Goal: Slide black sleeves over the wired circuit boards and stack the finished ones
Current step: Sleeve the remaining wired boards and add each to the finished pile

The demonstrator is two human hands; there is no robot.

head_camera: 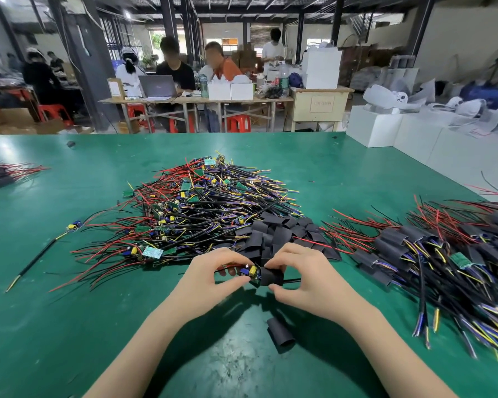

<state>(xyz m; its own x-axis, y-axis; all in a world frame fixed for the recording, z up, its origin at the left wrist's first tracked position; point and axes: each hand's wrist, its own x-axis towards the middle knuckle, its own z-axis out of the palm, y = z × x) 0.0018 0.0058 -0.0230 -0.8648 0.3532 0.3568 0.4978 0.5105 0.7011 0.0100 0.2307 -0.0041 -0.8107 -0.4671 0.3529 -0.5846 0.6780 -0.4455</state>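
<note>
Left hand (213, 275) pinches small green wired circuit board (252, 272); right hand (301, 278) grips black flat tubular sleeve (271, 276), board partly in, above green counter (69, 311) at 6 o'clock. Risk: yellow component catches sleeve mouth, sleeve buckles.

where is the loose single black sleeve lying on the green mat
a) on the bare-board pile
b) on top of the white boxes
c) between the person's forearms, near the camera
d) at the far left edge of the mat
c: the loose black sleeve lies alone on the green mat between the forearms, below the left hand and right hand.
</note>
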